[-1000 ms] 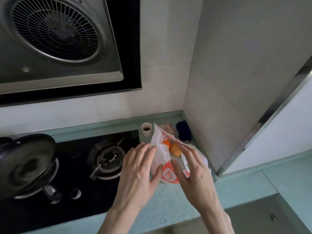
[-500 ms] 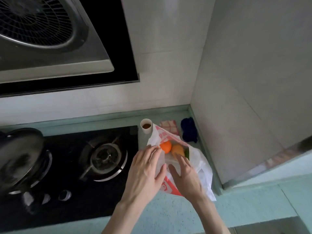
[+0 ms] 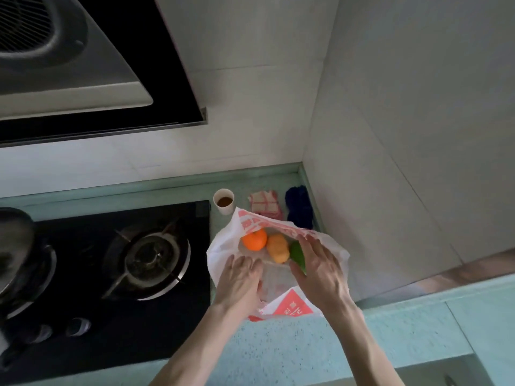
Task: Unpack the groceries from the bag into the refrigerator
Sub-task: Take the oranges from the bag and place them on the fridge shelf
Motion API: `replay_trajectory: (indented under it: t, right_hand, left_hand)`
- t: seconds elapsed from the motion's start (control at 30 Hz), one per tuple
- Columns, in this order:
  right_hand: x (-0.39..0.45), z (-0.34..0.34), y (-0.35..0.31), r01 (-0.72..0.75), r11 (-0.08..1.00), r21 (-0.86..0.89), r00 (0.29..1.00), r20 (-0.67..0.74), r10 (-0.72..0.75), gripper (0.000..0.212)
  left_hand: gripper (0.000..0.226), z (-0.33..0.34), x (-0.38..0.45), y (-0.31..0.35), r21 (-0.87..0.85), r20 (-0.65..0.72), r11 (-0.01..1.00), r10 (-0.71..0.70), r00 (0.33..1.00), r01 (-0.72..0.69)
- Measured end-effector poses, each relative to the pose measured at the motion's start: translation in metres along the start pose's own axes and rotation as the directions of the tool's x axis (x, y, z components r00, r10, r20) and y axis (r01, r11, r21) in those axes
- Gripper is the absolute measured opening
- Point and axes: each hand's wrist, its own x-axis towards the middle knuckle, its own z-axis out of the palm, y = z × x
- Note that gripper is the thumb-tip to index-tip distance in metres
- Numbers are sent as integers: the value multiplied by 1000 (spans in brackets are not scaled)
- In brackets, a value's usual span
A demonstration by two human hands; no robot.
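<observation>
A white plastic bag (image 3: pixel 223 246) with red print lies open on the teal counter (image 3: pixel 306 346), right of the stove. Inside it I see an orange (image 3: pixel 254 239), a yellow-orange lumpy item (image 3: pixel 277 248) and a green item (image 3: pixel 297 254), side by side. My left hand (image 3: pixel 240 280) presses flat on the bag's near left side, fingers straight. My right hand (image 3: pixel 320 270) lies over the bag's right side with its fingers spread. Its thumb and forefinger sit either side of the green item, whose right part is hidden under the palm. No refrigerator is in view.
A black gas hob (image 3: pixel 125 274) fills the left, with a dark pot (image 3: pixel 16 260) at its left edge. Behind the bag stand a small white cup (image 3: pixel 223 201), a red-checked cloth (image 3: pixel 264 204) and a dark blue cloth (image 3: pixel 299 206). A range hood (image 3: pixel 69 65) hangs above, and a wall (image 3: pixel 404 162) closes the right.
The bag's mouth has been spread wider, and the green item now shows. My right hand has shifted right onto the bag's right side. The view has tilted down and moved closer.
</observation>
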Motion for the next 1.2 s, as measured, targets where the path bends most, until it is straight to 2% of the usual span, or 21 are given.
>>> replay_trajectory:
  t: [0.07, 0.13, 0.27, 0.4, 0.47, 0.57, 0.63, 0.7, 0.77, 0.87, 1.03, 1.2]
  right_hand:
    - [2, -1, 0, -29, 999, -32, 999, 35, 30, 73]
    - [6, -1, 0, -58, 998, -28, 996, 73, 60, 83]
    - [14, -2, -3, -65, 998, -4, 997, 47, 65, 98]
    - [18, -3, -16, -51, 997, -54, 998, 30, 53, 95]
    - [18, -4, -28, -6, 1000, -30, 1000, 26, 7, 78]
    - [22, -4, -45, 164, 984, 69, 986, -38, -162, 48]
    - [31, -4, -52, 217, 973, 84, 976, -41, -214, 46]
    - [46, -4, -56, 210, 974, 86, 977, -37, -208, 50]
    - [63, -6, -57, 185, 980, 66, 981, 40, -188, 53]
    - [88, -7, -58, 158, 987, 40, 955, 250, -163, 50]
    - [105, 12, -66, 64, 990, 128, 920, 377, -108, 33]
    - [105, 27, -68, 62, 989, 138, 915, 389, -111, 32]
  left_hand:
    - [63, 2, -5, -13, 69, 20, 994, -85, 996, 84]
    - [80, 3, -12, -25, 117, -64, 987, -104, 993, 111]
    - [95, -6, -25, -42, 138, -178, 976, -144, 973, 170]
    - [87, -13, -33, -45, 94, -212, 979, -159, 964, 182]
    - [80, -14, -34, -43, 35, -235, 984, -162, 958, 175]
    - [70, -15, -31, -44, -25, -314, 995, -99, 944, 96]
    - [67, -17, -27, -48, -56, -366, 998, -47, 929, 28]
    - [72, -17, -22, -56, -42, -376, 999, -47, 925, 33]
    - [82, -14, -16, -67, -1, -329, 995, -90, 940, 95]
    - [90, -11, -12, -75, 66, -260, 989, -111, 959, 132]
    - [61, -13, -10, -63, 17, -279, 999, 31, 960, -27]
    - [43, -9, -10, -60, -62, -151, 988, 127, 980, -138]
